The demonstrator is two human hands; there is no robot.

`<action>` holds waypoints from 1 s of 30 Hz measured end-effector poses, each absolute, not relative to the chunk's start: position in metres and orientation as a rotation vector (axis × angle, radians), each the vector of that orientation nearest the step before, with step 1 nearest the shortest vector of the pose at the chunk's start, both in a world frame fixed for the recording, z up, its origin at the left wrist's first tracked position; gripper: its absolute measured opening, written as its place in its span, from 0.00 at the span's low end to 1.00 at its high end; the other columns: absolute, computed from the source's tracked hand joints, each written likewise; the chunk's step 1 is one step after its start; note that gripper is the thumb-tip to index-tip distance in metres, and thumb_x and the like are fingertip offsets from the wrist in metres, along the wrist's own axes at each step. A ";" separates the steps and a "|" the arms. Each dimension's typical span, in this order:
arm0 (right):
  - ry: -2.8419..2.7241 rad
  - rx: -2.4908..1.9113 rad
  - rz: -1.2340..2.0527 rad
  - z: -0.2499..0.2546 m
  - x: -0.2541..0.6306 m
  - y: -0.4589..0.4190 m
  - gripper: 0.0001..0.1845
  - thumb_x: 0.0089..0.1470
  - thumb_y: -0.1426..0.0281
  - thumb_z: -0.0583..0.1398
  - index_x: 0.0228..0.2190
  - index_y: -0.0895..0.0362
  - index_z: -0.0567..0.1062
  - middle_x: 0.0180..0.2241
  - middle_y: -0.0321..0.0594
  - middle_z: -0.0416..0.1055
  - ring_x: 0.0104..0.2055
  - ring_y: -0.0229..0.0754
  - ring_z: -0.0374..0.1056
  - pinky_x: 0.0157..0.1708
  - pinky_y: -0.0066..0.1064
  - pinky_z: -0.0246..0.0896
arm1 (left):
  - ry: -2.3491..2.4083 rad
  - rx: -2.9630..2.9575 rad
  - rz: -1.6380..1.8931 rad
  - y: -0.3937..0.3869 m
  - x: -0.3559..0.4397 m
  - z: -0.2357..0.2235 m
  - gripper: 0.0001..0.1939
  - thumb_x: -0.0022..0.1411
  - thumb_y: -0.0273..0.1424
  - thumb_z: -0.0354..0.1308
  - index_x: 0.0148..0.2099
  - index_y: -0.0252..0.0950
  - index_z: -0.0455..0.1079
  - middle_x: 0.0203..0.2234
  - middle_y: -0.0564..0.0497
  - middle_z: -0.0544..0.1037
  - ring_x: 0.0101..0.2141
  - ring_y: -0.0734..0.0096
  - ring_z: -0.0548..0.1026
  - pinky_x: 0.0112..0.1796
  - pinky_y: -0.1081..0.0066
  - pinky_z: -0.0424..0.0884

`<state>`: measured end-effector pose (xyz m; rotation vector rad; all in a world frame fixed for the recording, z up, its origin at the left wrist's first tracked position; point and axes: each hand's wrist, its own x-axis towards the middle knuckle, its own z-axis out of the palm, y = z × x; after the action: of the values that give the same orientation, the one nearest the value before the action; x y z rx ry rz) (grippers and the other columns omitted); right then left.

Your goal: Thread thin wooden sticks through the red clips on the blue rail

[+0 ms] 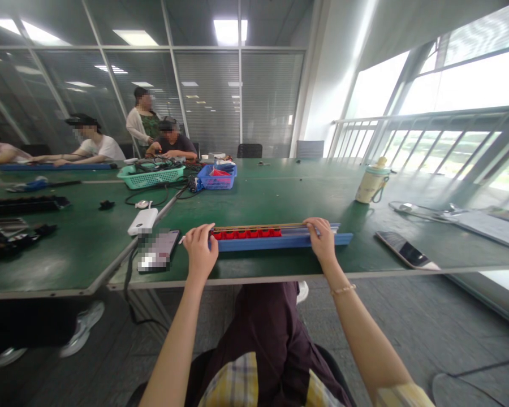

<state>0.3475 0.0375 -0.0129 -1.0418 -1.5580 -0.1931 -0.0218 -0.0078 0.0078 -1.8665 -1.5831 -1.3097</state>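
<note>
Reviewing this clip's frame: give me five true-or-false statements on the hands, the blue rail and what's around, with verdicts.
1. The left hand and right hand are both at the blue rail. True.
2. The red pieces sit closer to the right hand. False: they sit closer to the left.
3. The bracelet is on the left wrist. False: it is on the right wrist.
4. The green basket is left of the blue basket. True.
5. The bottle lies on its side. False: it stands upright.
</note>
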 end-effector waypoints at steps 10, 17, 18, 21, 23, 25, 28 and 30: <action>-1.571 -1.050 -0.177 -0.013 0.348 0.037 0.14 0.64 0.64 0.53 0.33 0.53 0.77 0.36 0.42 0.77 0.43 0.48 0.68 0.49 0.42 0.61 | -1.656 -1.840 -1.253 -0.005 -0.023 0.005 0.19 0.65 0.30 0.49 0.56 0.37 0.70 0.50 0.44 0.75 0.51 0.52 0.65 0.54 0.54 0.59; -1.572 -1.042 -0.165 -0.014 0.348 0.038 0.15 0.64 0.62 0.53 0.34 0.52 0.77 0.36 0.42 0.77 0.43 0.48 0.69 0.49 0.43 0.61 | -1.670 -1.849 -1.240 -0.005 -0.022 0.005 0.19 0.64 0.30 0.50 0.55 0.38 0.71 0.51 0.44 0.75 0.51 0.52 0.65 0.53 0.53 0.59; -1.574 -1.043 -0.163 -0.014 0.348 0.039 0.15 0.64 0.62 0.53 0.34 0.52 0.77 0.36 0.42 0.77 0.43 0.48 0.69 0.49 0.43 0.61 | -1.672 -1.851 -1.239 -0.005 -0.022 0.005 0.19 0.64 0.30 0.51 0.55 0.38 0.71 0.51 0.44 0.75 0.51 0.52 0.65 0.53 0.52 0.59; -1.579 -1.044 -0.160 -0.015 0.349 0.040 0.14 0.64 0.63 0.53 0.34 0.52 0.77 0.36 0.42 0.77 0.44 0.48 0.68 0.49 0.43 0.61 | -1.674 -1.861 -1.233 -0.006 -0.021 0.006 0.18 0.64 0.30 0.51 0.54 0.39 0.72 0.51 0.44 0.75 0.51 0.52 0.65 0.53 0.52 0.59; -1.577 -1.044 -0.162 -0.016 0.349 0.040 0.14 0.64 0.63 0.53 0.34 0.53 0.77 0.37 0.42 0.77 0.44 0.48 0.68 0.49 0.43 0.61 | -1.675 -1.870 -1.227 -0.006 -0.021 0.006 0.18 0.64 0.30 0.51 0.53 0.40 0.73 0.51 0.45 0.75 0.52 0.52 0.64 0.53 0.52 0.59; -1.576 -1.048 -0.164 -0.016 0.350 0.041 0.14 0.64 0.63 0.53 0.34 0.53 0.77 0.37 0.42 0.77 0.44 0.48 0.68 0.49 0.42 0.61 | -1.676 -1.875 -1.224 -0.006 -0.022 0.006 0.18 0.64 0.30 0.51 0.53 0.40 0.73 0.51 0.44 0.74 0.52 0.52 0.64 0.53 0.52 0.59; -1.576 -1.055 -0.165 -0.016 0.350 0.041 0.14 0.64 0.63 0.53 0.34 0.53 0.77 0.38 0.42 0.77 0.44 0.48 0.68 0.49 0.42 0.61 | -1.679 -1.875 -1.223 -0.007 -0.021 0.006 0.19 0.64 0.30 0.50 0.54 0.40 0.73 0.51 0.44 0.74 0.52 0.52 0.64 0.53 0.51 0.60; -1.574 -1.057 -0.163 -0.016 0.350 0.041 0.14 0.64 0.63 0.53 0.34 0.53 0.77 0.37 0.42 0.77 0.44 0.48 0.68 0.49 0.42 0.61 | -1.684 -1.876 -1.220 -0.007 -0.021 0.006 0.19 0.64 0.30 0.50 0.54 0.40 0.73 0.51 0.44 0.75 0.51 0.52 0.64 0.53 0.51 0.60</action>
<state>0.3500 0.0410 -0.0163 -1.0570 -1.5743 -0.1634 -0.0212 -0.0065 0.0061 -1.8758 -1.6843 -1.2200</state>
